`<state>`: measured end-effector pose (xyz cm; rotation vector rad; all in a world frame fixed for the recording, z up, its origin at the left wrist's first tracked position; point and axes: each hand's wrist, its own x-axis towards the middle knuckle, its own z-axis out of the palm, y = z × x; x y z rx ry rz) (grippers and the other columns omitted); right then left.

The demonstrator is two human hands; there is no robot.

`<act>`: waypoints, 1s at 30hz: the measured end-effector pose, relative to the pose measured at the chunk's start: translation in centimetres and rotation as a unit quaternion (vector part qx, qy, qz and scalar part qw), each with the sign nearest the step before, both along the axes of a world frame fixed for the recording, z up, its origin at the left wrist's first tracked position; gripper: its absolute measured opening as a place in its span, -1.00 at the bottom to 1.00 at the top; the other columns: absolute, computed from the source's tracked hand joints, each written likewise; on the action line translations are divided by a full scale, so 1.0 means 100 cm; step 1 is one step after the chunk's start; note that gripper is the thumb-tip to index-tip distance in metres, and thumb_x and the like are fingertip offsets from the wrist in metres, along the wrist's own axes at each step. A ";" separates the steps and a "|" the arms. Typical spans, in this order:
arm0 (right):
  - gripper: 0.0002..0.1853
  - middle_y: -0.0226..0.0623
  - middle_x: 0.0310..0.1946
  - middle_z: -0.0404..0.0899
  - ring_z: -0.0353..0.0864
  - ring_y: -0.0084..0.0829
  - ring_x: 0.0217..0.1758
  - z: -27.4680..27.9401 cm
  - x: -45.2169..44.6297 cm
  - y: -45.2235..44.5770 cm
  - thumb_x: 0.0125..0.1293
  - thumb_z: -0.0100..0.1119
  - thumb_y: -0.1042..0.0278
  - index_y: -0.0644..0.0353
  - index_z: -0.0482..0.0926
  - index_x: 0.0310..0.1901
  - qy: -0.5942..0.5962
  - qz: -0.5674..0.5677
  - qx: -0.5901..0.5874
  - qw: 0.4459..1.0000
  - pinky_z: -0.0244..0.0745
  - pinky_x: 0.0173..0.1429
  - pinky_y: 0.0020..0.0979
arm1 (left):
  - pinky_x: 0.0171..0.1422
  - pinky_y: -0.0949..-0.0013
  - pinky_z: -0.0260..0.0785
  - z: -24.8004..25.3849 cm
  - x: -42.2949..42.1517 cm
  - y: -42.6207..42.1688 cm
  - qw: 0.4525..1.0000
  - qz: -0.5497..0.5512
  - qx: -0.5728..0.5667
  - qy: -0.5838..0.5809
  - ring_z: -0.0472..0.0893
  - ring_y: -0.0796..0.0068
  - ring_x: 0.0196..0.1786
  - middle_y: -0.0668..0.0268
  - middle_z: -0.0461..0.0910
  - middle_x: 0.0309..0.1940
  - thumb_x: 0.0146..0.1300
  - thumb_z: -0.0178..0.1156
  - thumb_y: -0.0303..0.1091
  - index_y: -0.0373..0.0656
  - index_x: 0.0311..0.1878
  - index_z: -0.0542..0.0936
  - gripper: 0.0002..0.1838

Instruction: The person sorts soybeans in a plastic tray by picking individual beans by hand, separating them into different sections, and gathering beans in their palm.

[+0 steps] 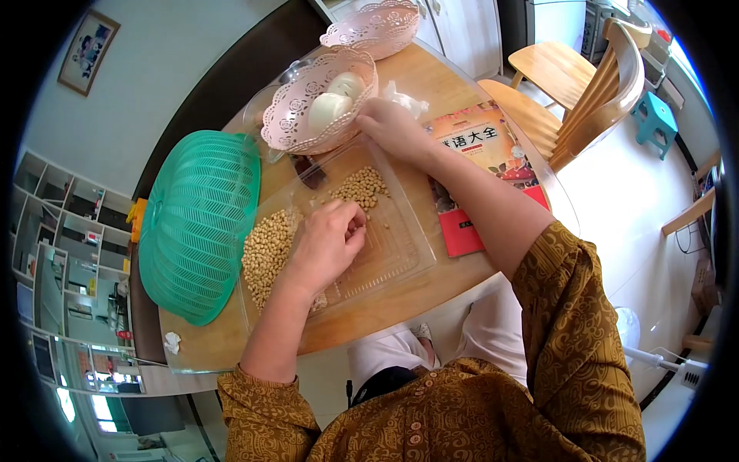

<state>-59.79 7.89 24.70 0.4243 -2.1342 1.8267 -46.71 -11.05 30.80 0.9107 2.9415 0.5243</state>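
Observation:
My left hand [329, 237] is over a clear plastic tray [400, 223], its fingers curled in above the beans. Whatever is inside those fingers is hidden. A large heap of pale yellow soybeans [267, 250] fills the tray's left side, and a smaller pile of soybeans [360, 189] lies near its far end, with a few loose ones beside it. At the right rim of a pink lacy basket [289, 115], my right hand [391, 127] has its fingers closed on the edge. Two white rounded items [329, 110] sit in that basket.
A green mesh food cover [202, 223] stands on the table's left. Right of the tray lies a book [481, 146] with a red lower part. Another pink basket [377, 31] and a crumpled white plastic bag [404, 100] are farther back. Wooden chairs [608, 92] stand at right.

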 end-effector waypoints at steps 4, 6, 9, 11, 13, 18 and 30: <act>-0.75 -0.05 -0.38 0.70 0.71 -0.20 -0.27 0.000 0.001 0.000 0.35 0.20 0.29 0.36 0.62 -0.21 0.001 -0.004 0.003 1.000 0.58 -0.09 -0.24 | -0.16 0.22 0.51 0.000 0.000 -0.002 0.998 -0.029 -0.028 0.044 0.66 0.18 -0.28 0.12 0.61 -0.33 0.17 0.29 -0.56 -0.29 -0.26 0.58 -0.90; -0.75 -0.04 -0.38 0.70 0.71 -0.20 -0.27 0.000 0.001 0.000 0.36 0.20 0.29 0.37 0.62 -0.20 0.000 -0.008 0.007 1.000 0.58 -0.08 -0.24 | -0.16 0.20 0.50 -0.001 0.000 -0.002 0.999 -0.022 -0.027 0.040 0.66 0.17 -0.28 0.12 0.61 -0.33 0.17 0.29 -0.56 -0.27 -0.25 0.59 -0.90; -0.75 -0.03 -0.38 0.70 0.71 -0.19 -0.27 0.002 0.002 0.000 0.35 0.19 0.29 0.38 0.62 -0.21 0.001 -0.008 0.005 1.000 0.58 -0.09 -0.23 | -0.17 0.23 0.51 -0.001 0.000 -0.002 0.999 -0.019 -0.031 0.037 0.65 0.20 -0.29 0.13 0.61 -0.34 0.17 0.29 -0.56 -0.27 -0.26 0.59 -0.91; -0.74 -0.03 -0.38 0.70 0.71 -0.19 -0.27 0.002 0.002 0.000 0.35 0.20 0.29 0.38 0.62 -0.21 0.002 -0.009 0.006 1.000 0.58 -0.09 -0.24 | -0.17 0.25 0.51 0.001 0.002 -0.001 1.000 -0.007 -0.009 0.028 0.65 0.22 -0.30 0.14 0.60 -0.35 0.17 0.29 -0.56 -0.28 -0.25 0.59 -0.90; -0.74 -0.02 -0.38 0.70 0.71 -0.19 -0.28 0.002 0.003 0.001 0.35 0.20 0.29 0.38 0.62 -0.21 0.002 -0.011 0.008 1.000 0.58 -0.09 -0.24 | -0.18 0.26 0.51 0.000 0.003 0.001 1.000 0.004 0.013 0.018 0.65 0.24 -0.31 0.14 0.60 -0.36 0.17 0.29 -0.57 -0.28 -0.25 0.59 -0.90; -0.73 -0.01 -0.37 0.70 0.72 -0.20 -0.27 0.004 0.003 0.001 0.35 0.19 0.28 0.39 0.62 -0.21 0.001 -0.008 0.016 1.000 0.58 -0.09 -0.24 | -0.19 0.27 0.51 0.001 0.002 0.000 1.000 -0.008 0.020 -0.004 0.64 0.26 -0.33 0.15 0.60 -0.37 0.15 0.30 -0.58 -0.29 -0.25 0.59 -0.89; -0.75 -0.04 -0.38 0.70 0.71 -0.23 -0.29 0.004 0.005 0.001 0.33 0.19 0.31 0.39 0.62 -0.21 -0.004 -0.001 0.002 1.000 0.59 -0.10 -0.25 | -0.06 0.13 0.52 0.004 0.003 0.002 1.000 0.001 -0.009 -0.019 0.67 0.11 -0.18 0.14 0.65 -0.28 0.20 0.29 -0.48 -0.20 -0.23 0.59 -0.90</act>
